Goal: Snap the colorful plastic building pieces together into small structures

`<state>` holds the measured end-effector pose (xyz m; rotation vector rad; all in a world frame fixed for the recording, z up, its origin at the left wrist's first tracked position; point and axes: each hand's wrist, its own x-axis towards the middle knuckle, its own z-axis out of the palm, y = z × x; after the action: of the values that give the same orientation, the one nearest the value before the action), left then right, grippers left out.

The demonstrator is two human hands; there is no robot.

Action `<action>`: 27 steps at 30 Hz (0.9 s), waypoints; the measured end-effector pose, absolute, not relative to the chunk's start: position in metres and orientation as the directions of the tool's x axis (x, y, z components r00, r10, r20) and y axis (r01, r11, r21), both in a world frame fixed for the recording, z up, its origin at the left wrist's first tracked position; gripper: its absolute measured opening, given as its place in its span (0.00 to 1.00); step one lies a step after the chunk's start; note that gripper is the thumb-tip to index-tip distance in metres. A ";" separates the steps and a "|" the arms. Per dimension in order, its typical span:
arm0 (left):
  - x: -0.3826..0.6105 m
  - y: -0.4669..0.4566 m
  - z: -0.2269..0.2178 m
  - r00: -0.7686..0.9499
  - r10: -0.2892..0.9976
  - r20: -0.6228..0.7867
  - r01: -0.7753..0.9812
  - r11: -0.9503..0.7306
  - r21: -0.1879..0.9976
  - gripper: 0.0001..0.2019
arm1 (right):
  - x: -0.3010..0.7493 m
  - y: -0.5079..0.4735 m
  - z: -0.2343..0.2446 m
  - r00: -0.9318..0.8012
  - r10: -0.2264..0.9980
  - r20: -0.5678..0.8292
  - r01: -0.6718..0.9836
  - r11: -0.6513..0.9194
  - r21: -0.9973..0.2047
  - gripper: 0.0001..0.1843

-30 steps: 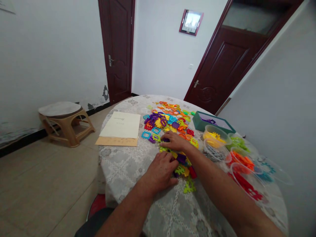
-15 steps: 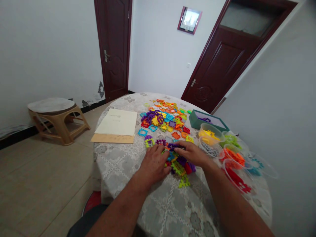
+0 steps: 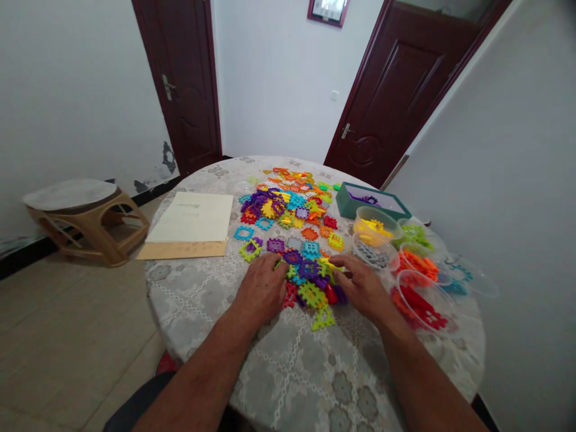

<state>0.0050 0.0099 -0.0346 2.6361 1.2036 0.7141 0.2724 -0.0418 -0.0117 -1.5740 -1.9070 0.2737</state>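
Resting two hands [image 3: 260, 289] on plastic tiles [image 3: 310, 294]; grip unclear.

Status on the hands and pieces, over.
Left hand, right hand on colored plastic interlocking pieces; grip unclear. Clear tub of red pieces beyond right hand.

Multicolor plastic snap tiles [image 3: 309, 287] sitting in loose pile on tablecloth [image 3: 202, 312], approx. square w/ notched edges, some solid, some hollow frames. Purple, lime, blue & yellow pcs mostly lying flat, partly overlapping. Lime frame [image 3: 250, 250] lying just L of pile, apart from it; lime tile [image 3: 323, 318] lying at near edge; red pc [image 3: 331, 293] sitting at R side. Larger spread [image 3: 283, 207] of same pcs lying beyond, reaching toward far edge of cloth.
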 end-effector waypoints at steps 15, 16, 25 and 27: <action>0.010 -0.001 -0.031 0.757 0.597 0.264 0.524 -0.797 0.301 0.27 | 0.275 -0.063 -0.010 -0.208 0.972 0.111 0.838 0.236 -0.492 0.28; 0.010 0.000 -0.031 0.741 0.616 0.266 0.547 -0.784 0.292 0.27 | 0.270 -0.061 -0.011 -0.219 0.968 0.123 0.823 0.251 -0.509 0.28; 0.009 0.001 -0.038 0.638 0.706 0.308 0.651 -0.708 0.274 0.35 | 0.260 -0.040 -0.027 -0.114 0.933 0.341 0.743 0.308 -0.594 0.23; 0.009 0.001 -0.039 0.636 0.706 0.313 0.651 -0.708 0.274 0.35 | 0.266 -0.038 -0.029 -0.071 0.935 0.349 0.757 0.278 -0.591 0.22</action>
<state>0.0089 0.0009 -0.0390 2.7171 1.1337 0.6072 0.2657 -0.0375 -0.0294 -1.5233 -1.8703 0.3322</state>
